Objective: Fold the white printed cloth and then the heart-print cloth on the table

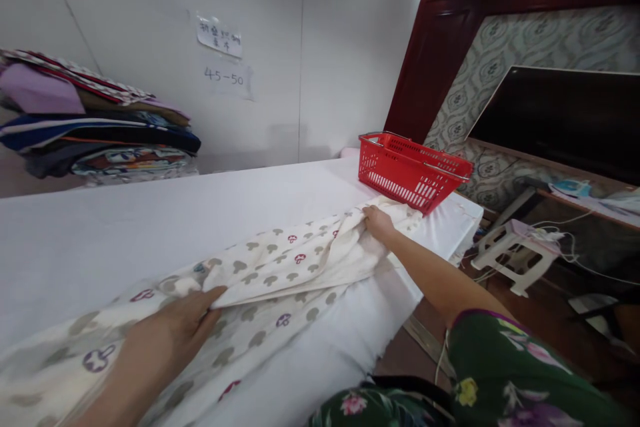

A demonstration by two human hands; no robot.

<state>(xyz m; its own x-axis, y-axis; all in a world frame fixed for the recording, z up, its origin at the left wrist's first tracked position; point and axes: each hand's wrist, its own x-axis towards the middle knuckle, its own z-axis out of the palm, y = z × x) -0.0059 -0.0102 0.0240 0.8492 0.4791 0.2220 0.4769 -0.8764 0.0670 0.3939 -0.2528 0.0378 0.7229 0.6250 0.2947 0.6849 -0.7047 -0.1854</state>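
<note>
A long cream cloth (280,260) printed with grey and dark red mushrooms lies across the white-covered table, partly folded over on itself. My left hand (175,323) pinches an edge of the upper layer near the front, thumb and fingers closed on it. Farther off to the right, my right hand (379,223) grips the cloth's gathered far part, close to the red basket. Between my hands the upper layer is stretched, with loose creases toward the right. The near end of the cloth runs out of view at the lower left.
A red plastic basket (407,173) stands at the table's right end. Stacked folded fabrics (100,123) sit at the back left. Paper notes (225,77) hang on the white wall. Right of the table are a white stool (520,247) with cables and a dark television (560,120).
</note>
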